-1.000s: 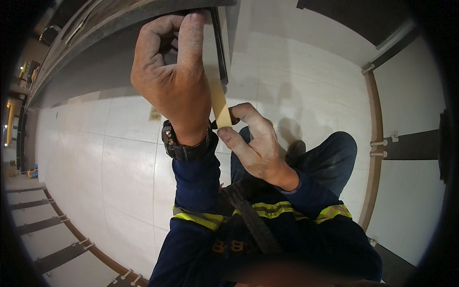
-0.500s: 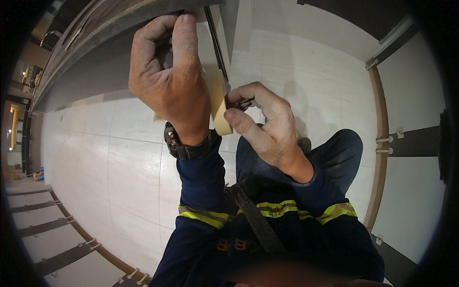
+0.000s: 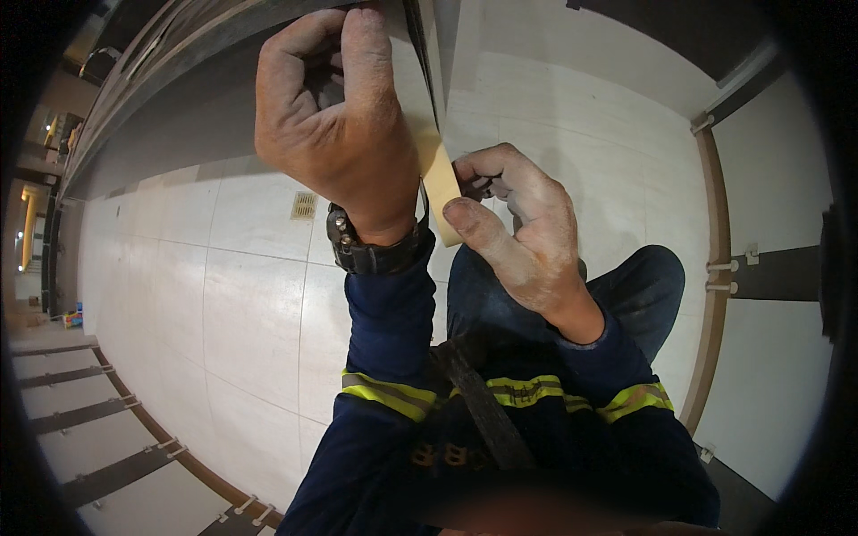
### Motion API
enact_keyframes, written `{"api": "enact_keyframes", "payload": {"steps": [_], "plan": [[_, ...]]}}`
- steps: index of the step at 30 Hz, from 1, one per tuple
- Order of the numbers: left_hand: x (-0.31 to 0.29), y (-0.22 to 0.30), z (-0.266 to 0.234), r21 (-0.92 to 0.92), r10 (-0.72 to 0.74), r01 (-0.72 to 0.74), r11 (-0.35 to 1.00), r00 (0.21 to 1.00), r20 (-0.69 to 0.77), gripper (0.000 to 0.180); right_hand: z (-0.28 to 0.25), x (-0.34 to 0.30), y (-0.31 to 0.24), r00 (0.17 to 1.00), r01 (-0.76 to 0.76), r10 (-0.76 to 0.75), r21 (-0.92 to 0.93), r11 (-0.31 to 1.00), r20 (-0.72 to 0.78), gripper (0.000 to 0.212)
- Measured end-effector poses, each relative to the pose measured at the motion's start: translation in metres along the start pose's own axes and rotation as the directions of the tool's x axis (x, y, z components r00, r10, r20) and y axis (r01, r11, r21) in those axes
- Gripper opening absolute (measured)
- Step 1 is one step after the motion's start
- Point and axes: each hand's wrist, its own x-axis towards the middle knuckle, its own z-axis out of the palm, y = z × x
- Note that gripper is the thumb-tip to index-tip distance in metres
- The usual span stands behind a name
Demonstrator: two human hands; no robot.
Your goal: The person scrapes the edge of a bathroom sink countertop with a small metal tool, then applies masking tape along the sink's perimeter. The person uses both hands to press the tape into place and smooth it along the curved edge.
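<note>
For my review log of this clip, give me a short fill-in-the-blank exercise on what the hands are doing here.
1. The right hand holds a roll of ____ tape.
2. The left hand presses against a dark vertical ____ above the roll.
3. The left wrist wears a black ____.
4. The floor is laid with pale ____.

Missing words: masking; edge; watch; tiles

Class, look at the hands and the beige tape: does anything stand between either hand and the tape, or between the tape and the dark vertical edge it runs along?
Nothing visible does. The right hand pinches the beige tape directly, and the left hand presses against it near the dark vertical edge. The left hand hides part of the strip.
</note>
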Motion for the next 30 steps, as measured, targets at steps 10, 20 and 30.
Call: {"api": "enact_keyframes", "payload": {"steps": [10, 20, 30], "plan": [[-0.005, 0.009, 0.01, -0.134, -0.185, 0.179, 0.975, 0.982, -0.028, 0.006, 0.001, -0.004, 0.005, 0.997, -0.082, 0.082, 0.004, 0.997, 0.0, 0.03], [-0.007, 0.013, 0.013, -0.199, -0.179, 0.167, 0.966, 0.983, -0.047, 0.005, -0.001, -0.007, -0.001, 0.995, -0.103, 0.104, -0.039, 0.994, 0.013, 0.026], [-0.004, 0.018, 0.008, -0.007, -0.123, 0.123, 0.992, 0.992, -0.014, 0.005, -0.012, 0.037, 0.007, 0.958, 0.196, -0.232, -0.203, 0.959, -0.171, 0.029]]}}
